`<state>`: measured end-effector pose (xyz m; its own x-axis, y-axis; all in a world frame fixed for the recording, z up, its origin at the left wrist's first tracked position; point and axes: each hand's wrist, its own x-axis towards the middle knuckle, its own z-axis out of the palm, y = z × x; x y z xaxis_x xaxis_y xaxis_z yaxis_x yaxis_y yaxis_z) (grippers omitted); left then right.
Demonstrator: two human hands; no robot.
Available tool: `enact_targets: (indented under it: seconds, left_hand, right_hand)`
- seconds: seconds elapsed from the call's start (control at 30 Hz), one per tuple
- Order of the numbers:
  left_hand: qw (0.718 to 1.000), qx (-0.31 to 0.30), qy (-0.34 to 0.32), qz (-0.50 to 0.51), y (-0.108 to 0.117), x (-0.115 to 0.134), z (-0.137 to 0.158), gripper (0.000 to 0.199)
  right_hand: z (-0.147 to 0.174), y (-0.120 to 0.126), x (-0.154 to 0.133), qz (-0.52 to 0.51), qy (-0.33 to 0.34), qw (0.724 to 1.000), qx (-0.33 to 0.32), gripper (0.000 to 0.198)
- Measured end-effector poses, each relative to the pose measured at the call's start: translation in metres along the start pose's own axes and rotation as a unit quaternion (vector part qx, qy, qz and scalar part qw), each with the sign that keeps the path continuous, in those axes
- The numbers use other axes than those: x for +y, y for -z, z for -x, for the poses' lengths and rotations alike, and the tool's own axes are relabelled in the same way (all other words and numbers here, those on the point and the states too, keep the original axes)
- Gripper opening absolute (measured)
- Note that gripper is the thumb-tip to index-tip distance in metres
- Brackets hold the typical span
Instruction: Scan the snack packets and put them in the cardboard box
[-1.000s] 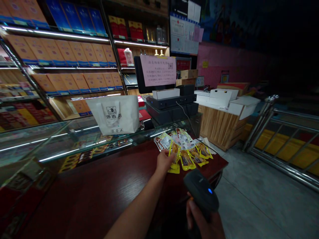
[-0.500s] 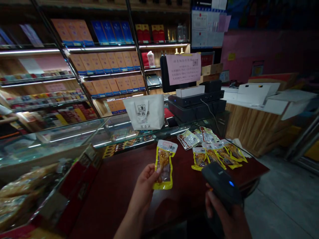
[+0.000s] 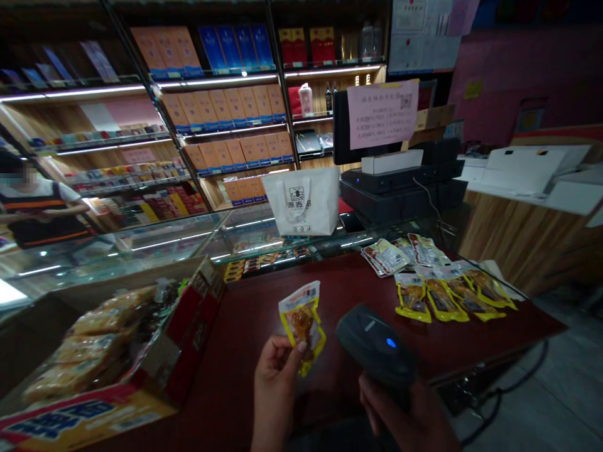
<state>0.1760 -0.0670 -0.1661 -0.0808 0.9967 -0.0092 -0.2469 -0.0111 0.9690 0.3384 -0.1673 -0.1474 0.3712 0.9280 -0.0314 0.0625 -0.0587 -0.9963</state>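
Note:
Pinched between the thumb and fingers of my left hand (image 3: 277, 380) is a yellow-edged, vacuum-sealed snack packet (image 3: 301, 326), tilted, with a brown drumstick-like piece inside. My right hand (image 3: 400, 408) is wrapped around the handle of a dark barcode scanner (image 3: 377, 345) with a blue light on top. The scanner's head is close to the packet on its right but apart from it. Several similar yellow-edged packets (image 3: 436, 292) lie in a row on the dark red table (image 3: 249, 320). Behind them rests a pile of flat whitish packets (image 3: 385, 257).
A cardboard box (image 3: 155, 370) of wrapped food stands at the left. Behind the table, a white bag (image 3: 306, 201) rests on a glass counter (image 3: 183, 238), beside a monitor with a pink notice (image 3: 382, 116). Another person (image 3: 40, 207) is at the far left, before stocked shelves.
The held packet has turned and tilted. The scanner has come left, nearer to it. My view has swung left, bringing the other person and more of the box into sight.

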Motion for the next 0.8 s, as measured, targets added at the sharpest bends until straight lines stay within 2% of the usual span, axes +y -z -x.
enact_targets:
  seconds: [0.1, 0.37, 0.47, 0.6, 0.7, 0.8]
  left_hand:
    - [1.000, 0.009, 0.012, 0.004, 0.006, -0.002, -0.001, 0.043]
    - [1.000, 0.009, -0.004, -0.003, 0.013, -0.008, -0.007, 0.037]
    - [1.000, 0.008, 0.006, -0.002, 0.012, -0.011, -0.006, 0.039]
    - [1.000, 0.013, 0.022, 0.000, 0.015, -0.011, -0.007, 0.041]
    - [0.999, 0.045, 0.013, -0.012, 0.033, -0.005, -0.026, 0.043]
    - [0.994, 0.093, -0.011, -0.053, 0.067, 0.008, -0.067, 0.049]
  right_hand:
    - [0.002, -0.007, -0.007, -0.003, -0.010, 1.000, -0.022, 0.059]
    - [0.003, -0.012, -0.013, -0.010, -0.028, 0.999, -0.013, 0.064]
    - [0.001, -0.011, -0.011, -0.003, -0.021, 1.000, -0.011, 0.063]
    - [-0.005, -0.010, -0.003, -0.013, -0.022, 0.999, -0.039, 0.058]
    - [-0.011, -0.009, 0.009, -0.015, -0.030, 0.998, -0.060, 0.055]
    - [-0.018, -0.007, 0.024, -0.013, -0.040, 0.998, -0.044, 0.053]
